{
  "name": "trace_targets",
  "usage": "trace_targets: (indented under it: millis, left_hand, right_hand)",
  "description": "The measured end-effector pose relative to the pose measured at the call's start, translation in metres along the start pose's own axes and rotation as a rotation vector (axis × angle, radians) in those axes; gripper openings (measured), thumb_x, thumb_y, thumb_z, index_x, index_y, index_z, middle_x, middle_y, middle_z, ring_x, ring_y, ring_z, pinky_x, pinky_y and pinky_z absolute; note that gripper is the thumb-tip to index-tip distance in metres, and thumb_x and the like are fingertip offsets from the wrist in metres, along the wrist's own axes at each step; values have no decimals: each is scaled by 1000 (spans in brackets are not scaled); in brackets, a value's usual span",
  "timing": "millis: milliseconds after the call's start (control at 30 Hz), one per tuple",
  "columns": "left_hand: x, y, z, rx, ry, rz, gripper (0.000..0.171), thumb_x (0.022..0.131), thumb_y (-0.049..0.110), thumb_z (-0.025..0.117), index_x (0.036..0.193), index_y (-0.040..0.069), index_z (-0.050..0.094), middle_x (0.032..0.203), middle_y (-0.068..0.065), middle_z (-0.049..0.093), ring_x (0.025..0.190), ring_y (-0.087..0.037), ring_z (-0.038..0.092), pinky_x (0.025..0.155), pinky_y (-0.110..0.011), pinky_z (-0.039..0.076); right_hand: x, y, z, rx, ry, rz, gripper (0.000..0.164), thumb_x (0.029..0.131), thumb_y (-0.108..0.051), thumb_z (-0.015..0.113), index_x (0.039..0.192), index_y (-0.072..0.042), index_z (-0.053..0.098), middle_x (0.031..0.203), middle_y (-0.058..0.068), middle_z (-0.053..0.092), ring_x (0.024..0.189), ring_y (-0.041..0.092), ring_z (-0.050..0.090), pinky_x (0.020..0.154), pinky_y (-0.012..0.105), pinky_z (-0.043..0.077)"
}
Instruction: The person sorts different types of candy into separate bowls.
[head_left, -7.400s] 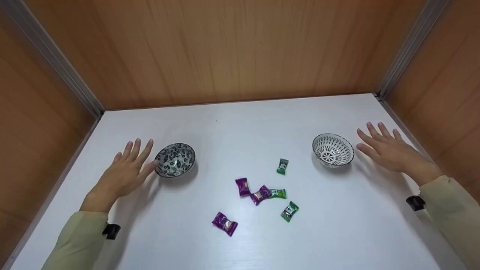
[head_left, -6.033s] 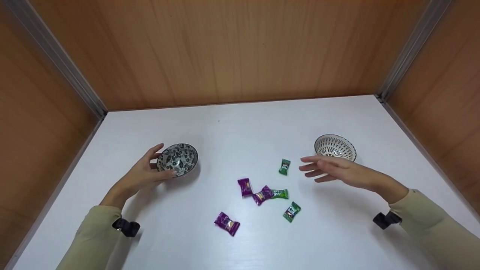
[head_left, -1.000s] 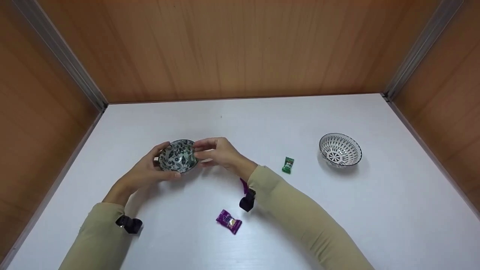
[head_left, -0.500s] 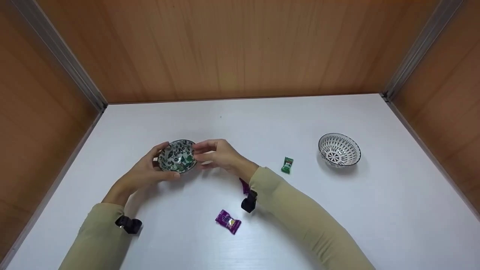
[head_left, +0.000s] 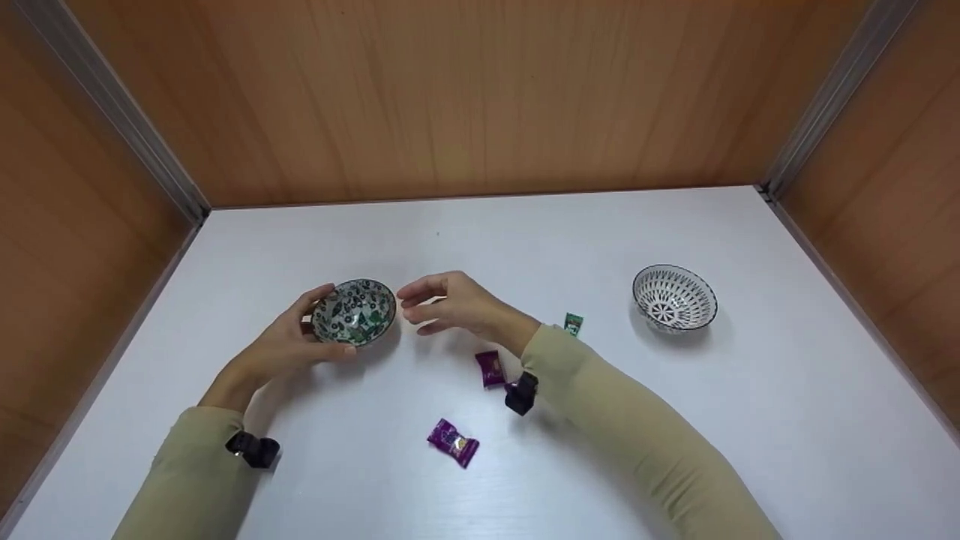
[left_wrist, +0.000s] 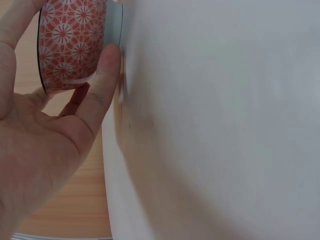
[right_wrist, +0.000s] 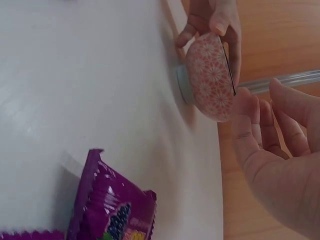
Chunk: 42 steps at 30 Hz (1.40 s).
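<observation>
A small bowl with a dark floral inside stands at the left of the table, its outside red with white flowers in the left wrist view. My left hand grips it, thumb at the near side and fingers round the far left. Green-wrapped candies lie inside, partly blending with the pattern. My right hand hovers just right of the rim, fingers loosely bent, nothing between them. Below its wrist lies a purple-wrapped candy; another purple candy is nearer the front. One green candy is partly behind the right sleeve.
A second bowl, white with dark dashes inside, stands at the right of the white table. Wood-grain panels close off the back and both sides. The right sleeve crosses over the table's right half.
My left hand took hold of the floral bowl. My right hand came across from the right; green candies left the table and now lie in that bowl. It has just drawn back rightward, fingers empty.
</observation>
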<state>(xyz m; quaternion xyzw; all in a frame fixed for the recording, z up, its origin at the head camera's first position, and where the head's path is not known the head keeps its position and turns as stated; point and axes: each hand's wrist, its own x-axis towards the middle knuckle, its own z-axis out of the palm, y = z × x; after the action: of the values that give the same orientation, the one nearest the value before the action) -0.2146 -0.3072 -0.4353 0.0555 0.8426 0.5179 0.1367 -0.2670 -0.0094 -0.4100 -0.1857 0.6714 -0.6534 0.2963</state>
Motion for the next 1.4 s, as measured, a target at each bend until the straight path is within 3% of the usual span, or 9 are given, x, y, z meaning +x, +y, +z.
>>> trace_targets:
  millis: [200,600,767,1067,1267,1400]
  left_hand:
    - [0,3,-2,4,-3,20,112,77,27,91,162,19,19,161,-12,23,132,-38,45,100,-38,45]
    - [-2,1,-3,-17,-14,16,112,77,24,91,162,20,19,162,-12,22,130,-38,48,96,-32,48]
    - [-1,1,-4,-11,-14,12,112,78,24,91,163,20,17,163,-13,20,132,-40,46,98,-35,47]
    - [-3,-4,-5,-1,3,1,113,77,27,91,163,22,18,163,-11,20,134,-39,43,102,-41,44]
    - [-3,-4,-5,-13,3,5,112,78,27,91,162,22,18,162,-11,22,134,-39,43,101,-42,44]
    - [-2,-3,-4,-15,4,9,112,78,27,91,162,22,18,162,-11,21,134,-39,43,101,-40,45]
  right_hand:
    - [-9,-8,-12,-81,-79,-35,38,92,-6,76,128,-1,66,124,18,63,104,23,66,87,39,58]
    - [-40,-33,-40,-302,-206,-12,40,92,-10,76,131,-7,66,126,14,63,114,39,64,86,38,59]
    - [-55,-36,-54,-406,-208,-24,38,94,-14,76,130,-12,67,122,7,65,108,33,68,83,38,60]
    - [-92,-27,-83,-587,-227,-48,37,94,-14,75,130,-13,68,121,5,67,104,23,68,79,37,60]
    - [-113,-7,-107,-596,-212,-41,38,94,-14,75,130,-7,68,124,18,66,101,24,68,80,39,60]
    - [-128,7,-119,-612,-206,-45,41,93,-14,75,131,-1,66,123,19,66,101,25,69,81,34,59]
